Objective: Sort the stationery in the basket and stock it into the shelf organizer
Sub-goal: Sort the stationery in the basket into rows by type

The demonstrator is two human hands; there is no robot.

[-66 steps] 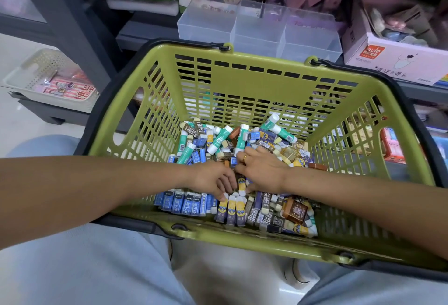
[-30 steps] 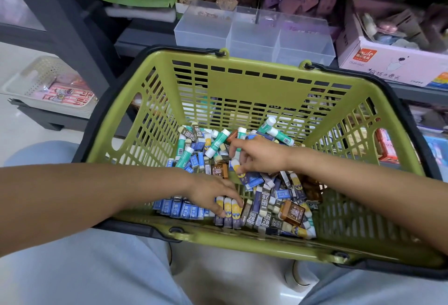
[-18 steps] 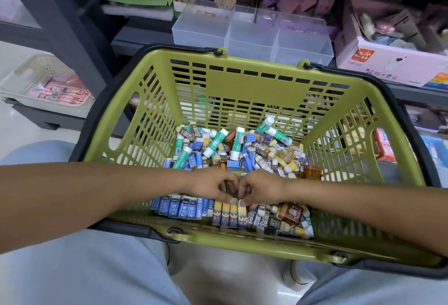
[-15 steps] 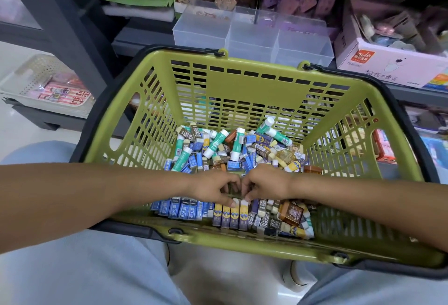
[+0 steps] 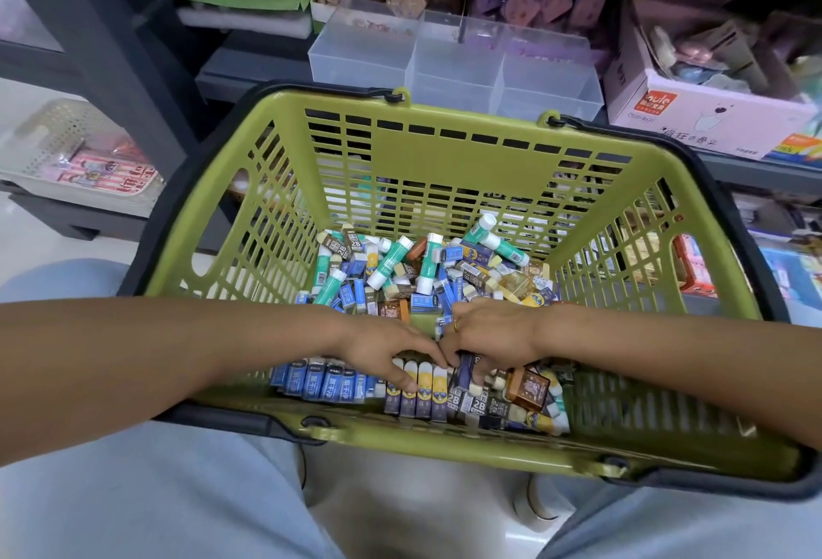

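Both hands are down in the green basket (image 5: pixel 462 167), working at its near wall. The left hand (image 5: pixel 382 347) lies with fingers stretched, fingertips pressing on a row of yellow-and-purple erasers (image 5: pixel 420 389) stood side by side, long axes running from the near wall toward the far wall. The right hand (image 5: pixel 489 336), a ring on one finger, curls its fingers around a dark eraser (image 5: pixel 465 374) just right of that row; it looks about to be stood in line, and the right hand is the nearer one. Left of the row stand blue erasers (image 5: pixel 320 383). Behind the hands sits the loose heap with green glue sticks (image 5: pixel 391 262). Several wrappers read "2B". The clear organizer (image 5: pixel 453 69) waits on the shelf beyond the basket, seemingly unfilled.
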